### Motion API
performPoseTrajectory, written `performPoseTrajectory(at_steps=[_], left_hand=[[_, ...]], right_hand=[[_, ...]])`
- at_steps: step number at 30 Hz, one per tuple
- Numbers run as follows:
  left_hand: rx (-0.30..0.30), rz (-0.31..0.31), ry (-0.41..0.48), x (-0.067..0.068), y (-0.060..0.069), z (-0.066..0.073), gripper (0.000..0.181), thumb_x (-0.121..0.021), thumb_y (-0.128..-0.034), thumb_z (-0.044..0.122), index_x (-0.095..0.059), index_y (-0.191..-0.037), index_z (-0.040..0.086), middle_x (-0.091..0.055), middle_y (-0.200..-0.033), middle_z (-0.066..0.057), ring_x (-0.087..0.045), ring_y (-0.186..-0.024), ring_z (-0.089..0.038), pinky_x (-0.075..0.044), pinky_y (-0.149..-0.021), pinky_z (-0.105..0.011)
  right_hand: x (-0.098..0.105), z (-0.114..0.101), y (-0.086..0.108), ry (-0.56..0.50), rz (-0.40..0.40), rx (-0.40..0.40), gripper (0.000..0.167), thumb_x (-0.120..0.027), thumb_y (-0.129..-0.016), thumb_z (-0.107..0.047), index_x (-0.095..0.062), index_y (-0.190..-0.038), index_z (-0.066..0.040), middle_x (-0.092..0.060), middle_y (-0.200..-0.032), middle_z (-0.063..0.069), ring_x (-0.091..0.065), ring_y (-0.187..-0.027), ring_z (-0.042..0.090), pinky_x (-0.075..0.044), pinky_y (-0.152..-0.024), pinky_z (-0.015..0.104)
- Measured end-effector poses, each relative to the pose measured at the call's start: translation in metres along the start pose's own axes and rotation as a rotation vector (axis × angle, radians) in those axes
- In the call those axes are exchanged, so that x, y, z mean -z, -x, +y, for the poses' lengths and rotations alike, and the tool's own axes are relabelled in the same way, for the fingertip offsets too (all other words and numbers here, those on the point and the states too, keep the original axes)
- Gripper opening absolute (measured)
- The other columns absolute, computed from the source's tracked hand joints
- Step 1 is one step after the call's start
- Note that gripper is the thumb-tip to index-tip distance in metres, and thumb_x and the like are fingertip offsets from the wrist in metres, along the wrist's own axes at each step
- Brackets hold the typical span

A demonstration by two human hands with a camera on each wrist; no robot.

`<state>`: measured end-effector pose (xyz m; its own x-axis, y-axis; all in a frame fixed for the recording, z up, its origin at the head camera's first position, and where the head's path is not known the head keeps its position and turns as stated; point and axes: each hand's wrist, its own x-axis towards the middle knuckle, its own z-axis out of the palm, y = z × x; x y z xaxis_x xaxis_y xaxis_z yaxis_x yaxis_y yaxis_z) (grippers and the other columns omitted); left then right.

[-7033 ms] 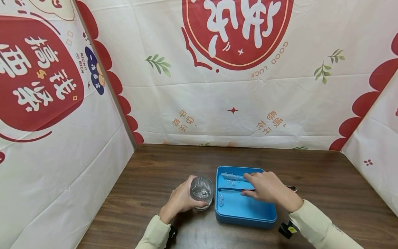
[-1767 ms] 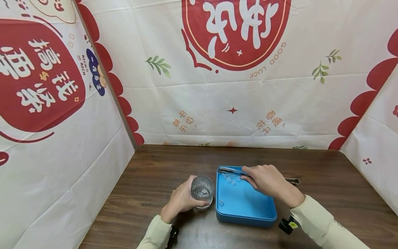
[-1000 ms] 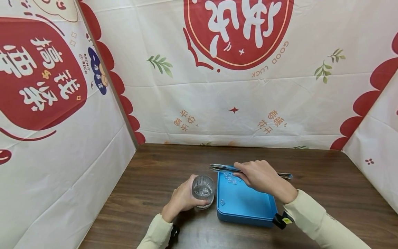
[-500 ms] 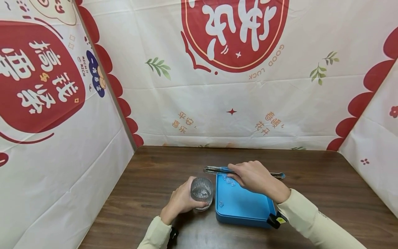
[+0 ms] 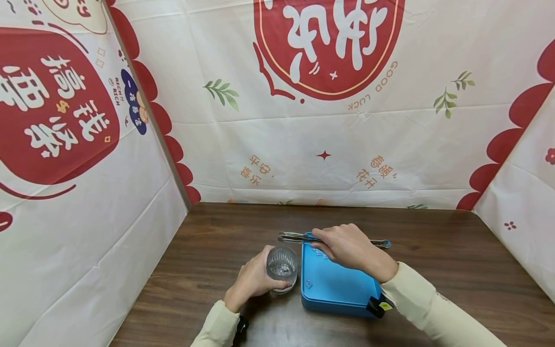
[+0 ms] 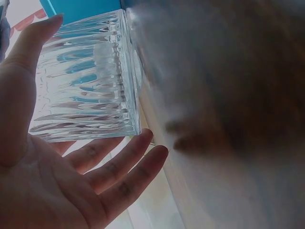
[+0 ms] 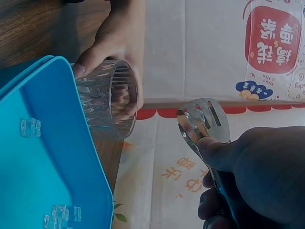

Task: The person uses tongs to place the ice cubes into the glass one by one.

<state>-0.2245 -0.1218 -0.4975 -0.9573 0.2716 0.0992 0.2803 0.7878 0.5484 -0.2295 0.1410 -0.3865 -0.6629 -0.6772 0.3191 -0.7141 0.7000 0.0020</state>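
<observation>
Ribbed glass tumbler (image 6: 88,78), clasped by left hand (image 5: 253,275); narrow gap to blue tray (image 5: 347,289). Slotted metal tongs (image 7: 222,131), held in right hand (image 5: 344,246), heads past tray's rim. Clear cubes (image 7: 31,127), inside tray. Wooden table (image 5: 243,226), extending beyond tray.

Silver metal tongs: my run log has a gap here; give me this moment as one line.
right hand: grips silver metal tongs | left hand: holds clear ribbed glass cup | blue rectangular box: clear cubes inside

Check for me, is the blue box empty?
No, clear cubes lie on the floor of the blue box in the right wrist view.
</observation>
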Motion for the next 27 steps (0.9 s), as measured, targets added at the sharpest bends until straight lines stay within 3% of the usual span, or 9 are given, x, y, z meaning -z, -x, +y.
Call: performPoseTrajectory(at_steps=[27], left_hand=[[-0.035, 0.041, -0.024, -0.0007, 0.0008, 0.0, 0.086, -0.088, -0.061, 0.055, -0.049, -0.129, 0.02, -0.066, -0.113, 0.002, -0.065, -0.097, -0.02, -0.051, -0.073, -0.042]], right_hand=[[-0.0098, -0.0052, -0.0075, 0.004, 0.023, 0.045, 0.024, -0.066, -0.095, -0.031, -0.051, -0.08, -0.02, -0.034, -0.054, -0.013, -0.028, -0.042, 0.003, -0.018, -0.043, 0.021]])
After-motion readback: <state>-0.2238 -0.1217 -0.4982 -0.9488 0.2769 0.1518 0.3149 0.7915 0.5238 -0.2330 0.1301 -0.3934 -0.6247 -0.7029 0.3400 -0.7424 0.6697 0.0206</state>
